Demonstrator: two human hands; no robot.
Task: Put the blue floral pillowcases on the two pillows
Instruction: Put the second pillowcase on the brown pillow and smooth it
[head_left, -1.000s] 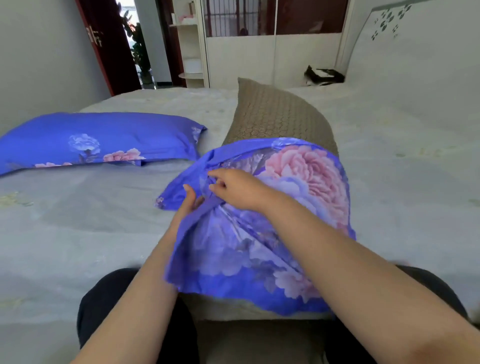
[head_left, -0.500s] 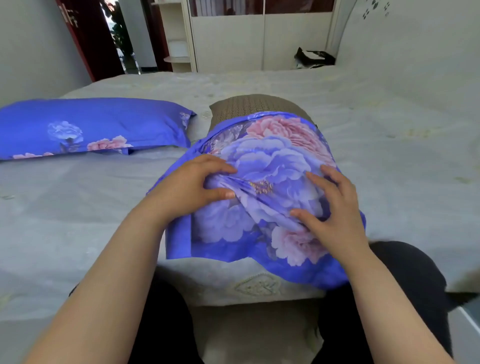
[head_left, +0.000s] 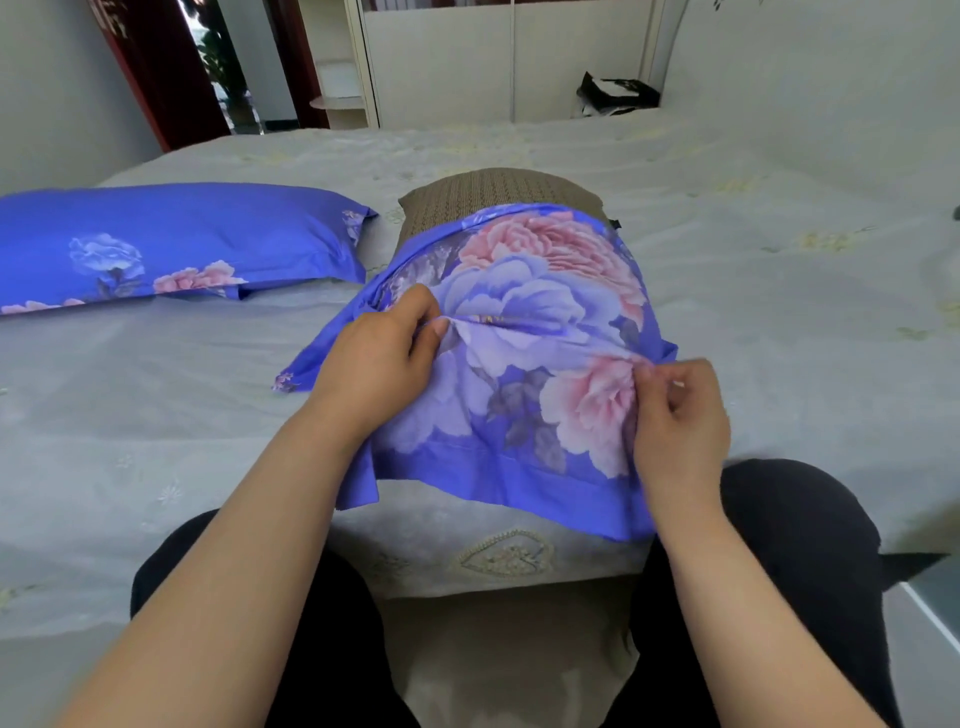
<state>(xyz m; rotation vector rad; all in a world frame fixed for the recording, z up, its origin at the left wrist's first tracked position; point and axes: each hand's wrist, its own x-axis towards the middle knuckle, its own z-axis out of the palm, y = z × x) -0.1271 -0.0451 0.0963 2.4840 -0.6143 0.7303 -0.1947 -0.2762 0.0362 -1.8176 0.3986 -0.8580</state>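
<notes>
Second pillow: my left hand and right hand pinch the blue floral pillowcase, next to be drawn over the brown woven pillow.

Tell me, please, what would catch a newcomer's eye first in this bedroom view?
First, the blue floral pillowcase at centre, half drawn over a brown pillow whose far end still shows. The left hand and the right hand each pinch its fabric. To the left on the grey bed lies a covered pillow in the same print.
</notes>
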